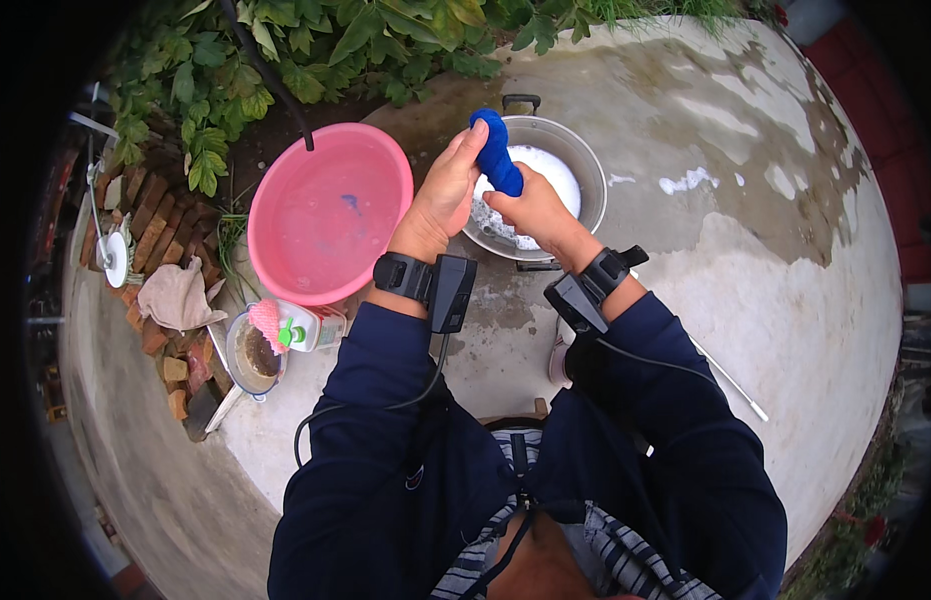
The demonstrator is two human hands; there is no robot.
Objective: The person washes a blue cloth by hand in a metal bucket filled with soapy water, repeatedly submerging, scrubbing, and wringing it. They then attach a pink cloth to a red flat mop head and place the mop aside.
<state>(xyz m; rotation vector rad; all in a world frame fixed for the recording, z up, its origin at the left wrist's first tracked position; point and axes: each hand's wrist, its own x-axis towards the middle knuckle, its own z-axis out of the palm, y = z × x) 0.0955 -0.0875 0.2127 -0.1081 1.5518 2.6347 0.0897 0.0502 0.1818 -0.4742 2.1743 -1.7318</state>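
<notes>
A bunched, twisted blue cloth (498, 155) is stretched between my two hands. My left hand (448, 190) is closed around its upper end, thumb along the side. Lower down, my right hand (538, 210) grips the other end with curled fingers. Both are held above a round metal pot (591, 178) with black handles. White suds (545, 175) fill much of that pot, and my hands hide its left part. Left of my left hand sits a large pink basin (268, 235) of cloudy water, with a small dark-blue patch (351, 203) in it.
A pump bottle (307, 325), a pink scrubber (266, 322) and a bowl of brownish liquid (253, 360) stand below the basin. Stacked bricks (157, 232) bear a greyish cloth (180, 297). Leafy plants (315, 50) and a dark hose (270, 75) overhang the back. A white rod (730, 378) lies right.
</notes>
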